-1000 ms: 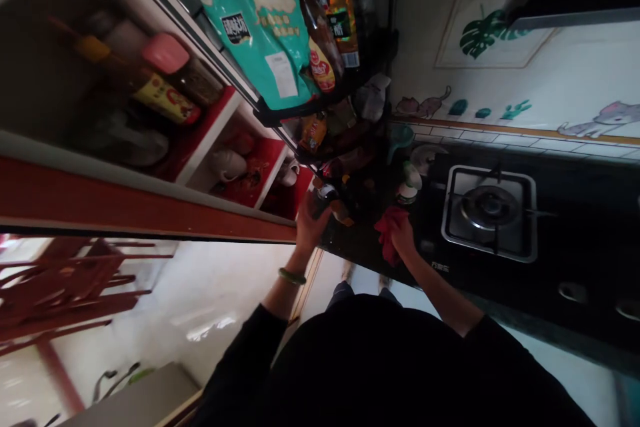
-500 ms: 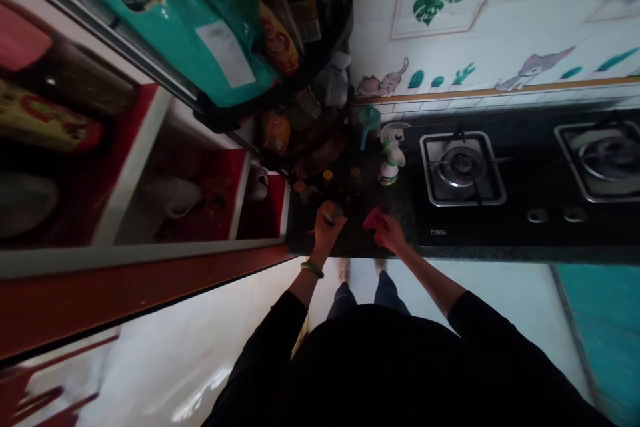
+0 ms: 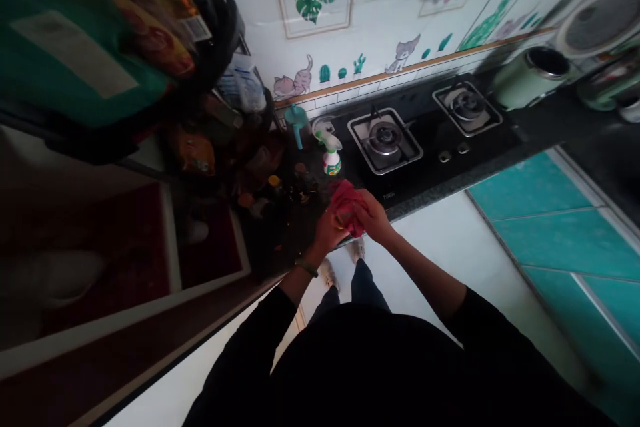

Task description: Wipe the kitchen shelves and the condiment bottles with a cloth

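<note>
My right hand is closed on a crumpled red cloth above the counter's front edge. Facing it, my left hand, with a bangle at the wrist, is closed round a small round container. The cloth covers most of that container, so its exact kind is hidden; a little yellow shows by the fingers. Both hands meet at the cloth. Just behind them stands a white and green spray bottle. To the left, on the dark counter, are several bottles, one with a yellow cap.
A gas stove is right of my hands, with a light green appliance farther along. A turquoise jug stands by the wall. On the left are a loaded rack and red-lined shelves.
My view has swung to the right. My hands, apart before, have come together, and the red cloth now lies against the container in my left hand.
</note>
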A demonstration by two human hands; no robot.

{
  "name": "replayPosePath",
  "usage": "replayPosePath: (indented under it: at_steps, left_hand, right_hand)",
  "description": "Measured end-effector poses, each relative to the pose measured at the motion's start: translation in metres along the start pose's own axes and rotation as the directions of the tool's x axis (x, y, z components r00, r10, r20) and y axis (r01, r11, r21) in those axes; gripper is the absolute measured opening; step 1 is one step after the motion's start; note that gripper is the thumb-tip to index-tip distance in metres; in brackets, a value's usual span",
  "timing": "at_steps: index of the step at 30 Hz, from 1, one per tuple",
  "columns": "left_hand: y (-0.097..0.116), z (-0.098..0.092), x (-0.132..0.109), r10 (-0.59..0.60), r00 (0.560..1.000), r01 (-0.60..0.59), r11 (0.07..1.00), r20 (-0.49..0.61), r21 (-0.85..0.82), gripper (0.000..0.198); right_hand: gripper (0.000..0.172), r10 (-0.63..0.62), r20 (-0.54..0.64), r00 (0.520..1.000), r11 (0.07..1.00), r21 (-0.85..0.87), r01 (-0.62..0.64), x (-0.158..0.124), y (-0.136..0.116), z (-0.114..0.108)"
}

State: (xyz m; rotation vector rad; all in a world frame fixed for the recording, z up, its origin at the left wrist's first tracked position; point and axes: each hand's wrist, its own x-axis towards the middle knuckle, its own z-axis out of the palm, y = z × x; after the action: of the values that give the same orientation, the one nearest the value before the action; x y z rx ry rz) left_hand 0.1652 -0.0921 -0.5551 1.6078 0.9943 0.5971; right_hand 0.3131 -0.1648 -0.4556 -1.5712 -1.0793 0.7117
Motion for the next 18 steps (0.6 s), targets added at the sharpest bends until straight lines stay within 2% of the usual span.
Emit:
replayPosePath:
  at_steps: [3,6,9,11,14,18]
  left_hand:
    - [0.011,0.002,0.005,0.025,0.997,-0.029,0.997,0.068,0.067,0.050]
    - [0.019,0.003,0.009,0.067,0.992,-0.075,0.994,0.111,0.079,0.048]
    - [0.022,0.001,0.011,0.102,0.988,-0.110,0.992,0.112,0.066,0.063]
    - [0.021,-0.001,0.014,0.126,0.987,-0.131,0.990,0.100,0.049,0.073]
    - [0.015,-0.003,0.020,0.131,0.989,-0.132,0.991,0.073,0.018,0.070]
    - [0.000,0.001,0.034,0.073,0.997,-0.073,0.997,0.015,-0.020,0.064]
  right_hand:
    - [0.030,-0.018,-0.067,0.998,0.999,-0.037,0.016,0.001,-0.002,-0.003]
    - [0.035,0.023,-0.123,0.992,1.000,0.002,-0.023,0.009,0.000,-0.010]
    - [0.041,0.150,-0.183,0.972,0.978,0.173,-0.119,0.025,0.012,-0.020]
    - [0.046,0.293,-0.202,0.935,0.920,0.325,-0.218,0.033,0.023,-0.028]
    - [0.045,0.479,-0.144,0.866,0.792,0.495,-0.356,0.035,0.035,-0.042]
    - [0.049,0.559,0.057,0.827,0.640,0.606,-0.473,0.023,0.027,-0.058]
